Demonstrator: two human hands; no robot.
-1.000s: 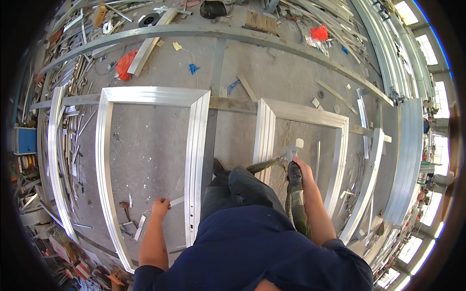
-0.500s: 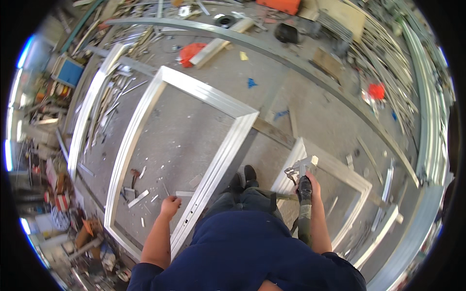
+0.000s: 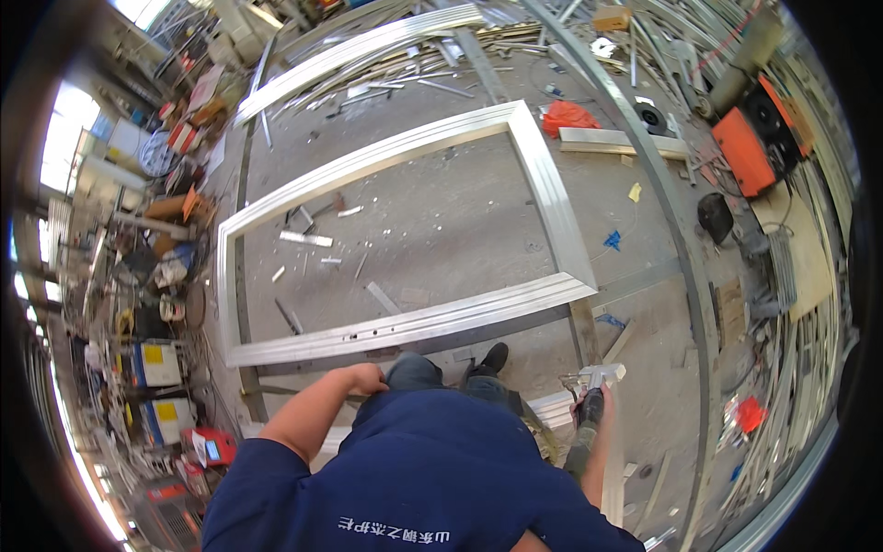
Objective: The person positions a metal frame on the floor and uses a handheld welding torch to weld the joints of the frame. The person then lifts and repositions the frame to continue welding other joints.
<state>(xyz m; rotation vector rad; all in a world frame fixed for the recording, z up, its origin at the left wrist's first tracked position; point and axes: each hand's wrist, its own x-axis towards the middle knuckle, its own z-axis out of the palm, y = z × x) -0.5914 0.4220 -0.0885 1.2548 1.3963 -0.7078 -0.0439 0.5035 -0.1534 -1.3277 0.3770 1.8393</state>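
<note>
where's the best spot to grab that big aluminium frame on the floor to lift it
Probably the near long rail of the aluminium frame, close to the left hand, coming from the person's side. It lies flat on the floor with an open middle, so fingers can likely hook under the rail's inner edge. The right hand holds a tool.

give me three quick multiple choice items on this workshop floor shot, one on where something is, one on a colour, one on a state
1. Where does the left hand rest?
A. by the near rail of the aluminium frame
B. on the orange machine
C. on a blue scrap

2. What colour is the boxy machine at upper right?
A. green
B. orange
C. white

3. What is the right hand doing?
A. hanging empty
B. gripping a hand tool
C. pressed flat on the floor

Answers: 1 A, the hand sits just below that rail; 2 B, its casing is orange; 3 B, its fingers wrap a dark handle with a pale metal head above.
</note>
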